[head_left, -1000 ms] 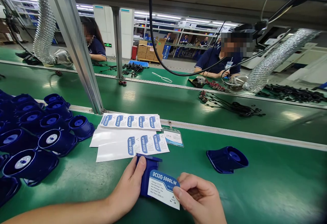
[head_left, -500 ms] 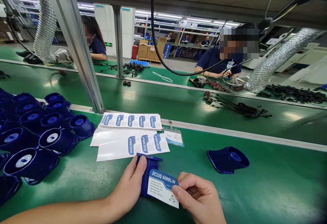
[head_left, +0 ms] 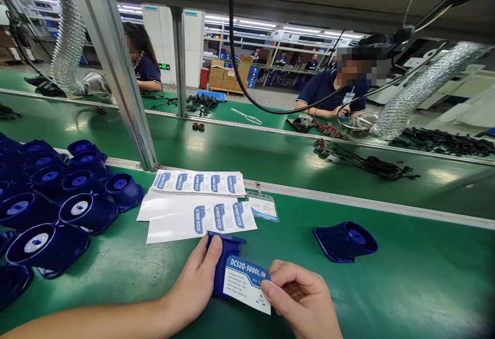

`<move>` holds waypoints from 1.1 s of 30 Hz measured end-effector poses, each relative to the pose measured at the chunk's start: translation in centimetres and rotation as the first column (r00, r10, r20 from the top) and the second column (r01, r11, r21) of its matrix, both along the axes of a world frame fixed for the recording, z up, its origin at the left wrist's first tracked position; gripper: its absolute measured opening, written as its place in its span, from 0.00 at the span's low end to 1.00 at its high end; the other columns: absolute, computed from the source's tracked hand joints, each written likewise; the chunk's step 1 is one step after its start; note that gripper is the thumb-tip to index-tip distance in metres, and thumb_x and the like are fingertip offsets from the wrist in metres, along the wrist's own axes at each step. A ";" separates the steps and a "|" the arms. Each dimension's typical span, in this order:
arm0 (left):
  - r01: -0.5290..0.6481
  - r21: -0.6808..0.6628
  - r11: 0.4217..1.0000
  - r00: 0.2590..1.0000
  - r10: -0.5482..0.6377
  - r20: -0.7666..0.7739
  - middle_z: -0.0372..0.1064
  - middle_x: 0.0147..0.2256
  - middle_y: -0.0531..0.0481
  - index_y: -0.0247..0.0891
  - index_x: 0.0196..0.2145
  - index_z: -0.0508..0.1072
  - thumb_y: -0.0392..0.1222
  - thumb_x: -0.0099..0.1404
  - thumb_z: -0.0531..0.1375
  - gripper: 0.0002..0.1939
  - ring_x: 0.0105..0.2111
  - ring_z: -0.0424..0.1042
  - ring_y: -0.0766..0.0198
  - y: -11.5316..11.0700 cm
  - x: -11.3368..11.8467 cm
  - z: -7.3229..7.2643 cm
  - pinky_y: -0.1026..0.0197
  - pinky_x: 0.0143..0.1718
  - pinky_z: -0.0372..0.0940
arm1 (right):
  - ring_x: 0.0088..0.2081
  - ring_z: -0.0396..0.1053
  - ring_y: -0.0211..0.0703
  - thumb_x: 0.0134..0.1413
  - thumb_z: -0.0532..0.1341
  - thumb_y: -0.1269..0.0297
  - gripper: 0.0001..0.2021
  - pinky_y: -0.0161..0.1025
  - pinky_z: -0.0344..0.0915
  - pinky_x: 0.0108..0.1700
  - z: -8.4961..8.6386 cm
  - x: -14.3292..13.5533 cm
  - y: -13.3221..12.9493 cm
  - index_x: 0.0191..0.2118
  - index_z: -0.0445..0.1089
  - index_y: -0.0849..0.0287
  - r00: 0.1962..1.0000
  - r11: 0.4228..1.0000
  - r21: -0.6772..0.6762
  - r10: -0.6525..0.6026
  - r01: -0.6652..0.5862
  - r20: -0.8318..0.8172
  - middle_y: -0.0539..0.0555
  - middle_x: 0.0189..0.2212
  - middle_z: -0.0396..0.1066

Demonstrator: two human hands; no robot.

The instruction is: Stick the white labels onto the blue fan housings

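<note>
My left hand [head_left: 197, 277] is wrapped round a dark blue plastic housing [head_left: 221, 276] near the bottom middle, thumb on its upper side. Between the thumb and forefinger of my right hand [head_left: 297, 298] is the right edge of a white and blue label [head_left: 246, 283] marked DC52Q-5000L/H. The label's left part lies over the housing's face; its right part sticks out past the housing. Whether the left part is stuck down, I cannot tell. Behind the hands are label sheets [head_left: 170, 228] on the green bench [head_left: 286, 256].
Several blue housings [head_left: 88, 213] crowd the left side, and a single housing [head_left: 346, 242] lies at the right. A badge holder [head_left: 263, 207] is beside the sheets. A metal post [head_left: 116, 66] rises at left. Beyond the rail, black cables [head_left: 381, 166] lie on a green surface; two people sit across.
The small parts and cables on the far green surface have shifted slightly right. The person across at right has lowered and turned their head a little. My hands and the label look unmoved.
</note>
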State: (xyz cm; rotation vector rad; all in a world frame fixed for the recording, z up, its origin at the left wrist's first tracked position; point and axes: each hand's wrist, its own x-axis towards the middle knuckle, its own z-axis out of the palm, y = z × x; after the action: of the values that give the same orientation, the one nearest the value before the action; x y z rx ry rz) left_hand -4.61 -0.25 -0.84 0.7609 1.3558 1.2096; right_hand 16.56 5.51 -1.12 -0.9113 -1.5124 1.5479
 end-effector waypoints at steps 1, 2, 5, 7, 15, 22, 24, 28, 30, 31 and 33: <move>0.000 0.002 1.000 1.000 0.000 -0.001 0.68 0.65 0.44 0.39 0.62 0.71 0.69 0.75 0.52 0.34 0.66 0.65 0.51 0.0 0.0 0.0 0.53 0.72 0.56 | 0.23 0.63 0.38 0.57 0.74 0.59 0.13 0.34 0.61 0.24 0.0 0.0 0.0 0.25 0.77 0.57 1.000 1.000 0.000 0.000 0.000 0.000 0.51 0.21 0.69; 0.001 0.003 1.000 1.000 -0.001 0.000 0.68 0.65 0.44 0.38 0.62 0.71 0.69 0.75 0.52 0.34 0.66 0.65 0.50 0.0 0.0 0.0 0.52 0.72 0.56 | 0.23 0.63 0.37 0.57 0.74 0.59 0.13 0.34 0.60 0.24 -0.1 0.0 0.1 0.25 0.77 0.57 1.000 1.000 -0.001 0.001 -0.001 0.000 0.51 0.21 0.69; 0.010 0.002 1.000 1.000 -0.010 0.009 0.68 0.65 0.44 0.39 0.63 0.71 0.69 0.75 0.52 0.34 0.65 0.65 0.49 0.1 -0.1 -0.2 0.51 0.71 0.57 | 0.23 0.63 0.38 0.57 0.74 0.59 0.13 0.34 0.61 0.24 -0.2 0.1 0.1 0.26 0.77 0.57 1.000 1.000 -0.001 0.006 -0.006 0.001 0.51 0.21 0.69; 0.011 0.003 1.000 1.000 -0.012 0.016 0.68 0.66 0.45 0.40 0.64 0.70 0.69 0.75 0.52 0.34 0.66 0.64 0.49 0.1 -0.1 -0.3 0.51 0.71 0.57 | 0.23 0.63 0.37 0.57 0.75 0.59 0.13 0.34 0.61 0.24 -0.3 0.2 0.2 0.26 0.77 0.57 1.000 1.000 0.004 0.013 -0.013 0.004 0.51 0.21 0.70; 0.017 -0.005 1.000 1.000 -0.017 0.020 0.68 0.65 0.45 0.40 0.66 0.68 0.70 0.75 0.52 0.36 0.65 0.65 0.48 0.1 0.0 -0.3 0.51 0.70 0.60 | 0.23 0.63 0.37 0.57 0.75 0.59 0.12 0.34 0.60 0.24 -0.4 0.2 0.0 0.26 0.77 0.56 1.000 1.000 0.011 0.013 -0.013 0.008 0.51 0.21 0.70; 0.007 -0.006 1.000 1.000 -0.007 0.011 0.68 0.65 0.45 0.40 0.66 0.68 0.69 0.75 0.52 0.36 0.66 0.64 0.49 0.0 0.0 -0.2 0.52 0.71 0.59 | 0.23 0.63 0.37 0.57 0.75 0.59 0.13 0.34 0.61 0.25 -0.4 0.0 0.2 0.26 0.77 0.56 1.000 1.000 -0.001 0.009 -0.009 0.008 0.50 0.21 0.70; 0.007 -0.007 1.000 1.000 -0.007 0.012 0.68 0.65 0.45 0.40 0.66 0.68 0.69 0.75 0.52 0.36 0.66 0.64 0.49 0.1 0.0 -0.2 0.52 0.71 0.59 | 0.23 0.63 0.37 0.57 0.74 0.59 0.13 0.34 0.61 0.26 -0.5 0.0 0.2 0.26 0.77 0.56 1.000 1.000 -0.003 0.012 -0.012 0.010 0.50 0.22 0.70; 0.009 0.001 1.000 1.000 -0.009 0.023 0.68 0.66 0.45 0.40 0.66 0.68 0.69 0.75 0.52 0.36 0.67 0.64 0.50 0.2 0.2 -0.3 0.53 0.71 0.59 | 0.23 0.63 0.37 0.57 0.75 0.59 0.13 0.34 0.61 0.26 -0.5 0.0 0.2 0.26 0.77 0.56 1.000 1.000 -0.006 0.007 -0.007 0.007 0.50 0.22 0.70; 0.006 0.005 1.000 1.000 -0.006 0.023 0.67 0.66 0.44 0.39 0.66 0.68 0.69 0.75 0.52 0.36 0.67 0.64 0.50 0.1 0.2 -0.3 0.53 0.71 0.59 | 0.23 0.63 0.37 0.57 0.75 0.59 0.13 0.33 0.61 0.26 -0.5 0.1 0.2 0.26 0.77 0.56 1.000 1.000 -0.006 0.008 -0.008 0.004 0.50 0.22 0.70; 0.004 0.006 1.000 1.000 -0.004 0.022 0.67 0.66 0.44 0.39 0.66 0.68 0.69 0.75 0.52 0.36 0.67 0.63 0.50 0.1 0.2 -0.3 0.53 0.71 0.59 | 0.23 0.63 0.37 0.57 0.75 0.59 0.13 0.33 0.61 0.26 -0.4 0.1 0.2 0.26 0.77 0.56 1.000 1.000 -0.005 0.010 -0.010 0.004 0.50 0.22 0.71; 0.002 0.003 1.000 1.000 -0.002 0.021 0.67 0.67 0.44 0.39 0.66 0.68 0.69 0.75 0.52 0.36 0.68 0.62 0.50 0.0 0.1 -0.3 0.53 0.71 0.58 | 0.23 0.63 0.37 0.57 0.75 0.59 0.13 0.33 0.61 0.26 -0.4 0.1 0.2 0.26 0.77 0.56 1.000 1.000 -0.001 0.014 -0.014 0.006 0.50 0.22 0.71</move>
State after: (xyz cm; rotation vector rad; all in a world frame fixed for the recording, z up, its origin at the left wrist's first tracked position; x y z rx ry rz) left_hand -4.50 -0.23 -1.13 0.7493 1.3358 1.2157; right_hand 16.68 5.69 -1.50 -0.9080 -1.5253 1.5577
